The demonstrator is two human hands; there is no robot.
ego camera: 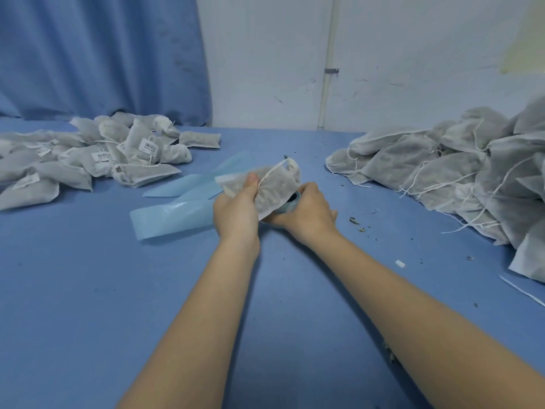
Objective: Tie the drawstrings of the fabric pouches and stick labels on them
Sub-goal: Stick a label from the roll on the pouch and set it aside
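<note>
Head: hands [274, 208] gripping pouch [267, 185]

Table [88, 305]: I see a blue surface filling most of my view, running back to the wall.
Curtain [103, 54]: I see blue cloth hanging in folds behind the table's far left edge.
Wall [265, 54]: white and scuffed, behind the far edge, right of the curtain.
Pipe [328, 63]: a pale upright pipe on the wall, held by a small clamp.
Crumbs [355, 221]: I spot dark bits scattered on the table right of centre.
White scrap [400, 264]: a small piece lying alone toward the right edge.
</note>
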